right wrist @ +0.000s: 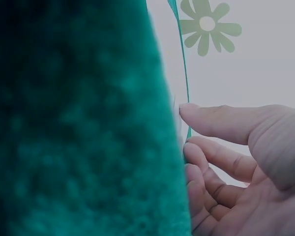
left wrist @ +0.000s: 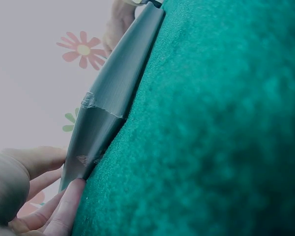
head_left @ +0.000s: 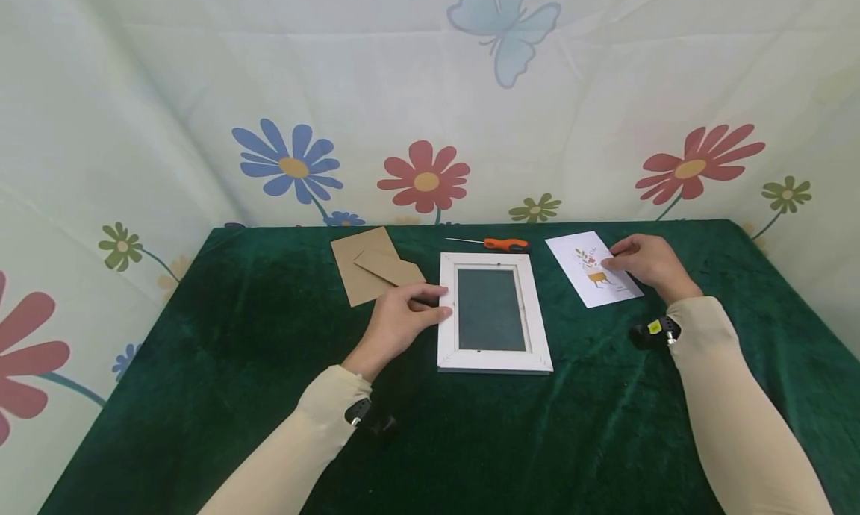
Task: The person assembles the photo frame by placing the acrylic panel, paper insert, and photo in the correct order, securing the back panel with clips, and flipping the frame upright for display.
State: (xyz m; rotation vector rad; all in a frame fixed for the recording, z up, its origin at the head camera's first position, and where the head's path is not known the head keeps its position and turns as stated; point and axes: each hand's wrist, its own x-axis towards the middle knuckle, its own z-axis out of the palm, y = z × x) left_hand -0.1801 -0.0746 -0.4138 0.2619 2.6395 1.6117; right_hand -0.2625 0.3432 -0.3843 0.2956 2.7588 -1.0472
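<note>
A white picture frame (head_left: 449, 313) lies on the green cloth, its middle showing a dark, greenish pane. My left hand (head_left: 396, 317) holds the frame's left side between thumb and fingers; from the left wrist, the fingers (left wrist: 64, 209) touch its edge close to the cloth. To the right lies a white card (head_left: 581, 250) printed with a plant and an orange-yellow figure. My right hand (head_left: 648, 263) pinches this card at its right edge, thumb on the printed face. In the right wrist view the thumb (right wrist: 211, 119) meets the card's edge and the other fingers are curled below.
Behind the left hand, a brown board (head_left: 352, 257) lies flat, with a folded-out brown stand flap (head_left: 390, 267) on it. A screwdriver (head_left: 504, 244) with an orange handle lies beyond the frame. Green velvet cloth (head_left: 269, 366) covers the table, and a flowered curtain (head_left: 376, 75) hangs behind.
</note>
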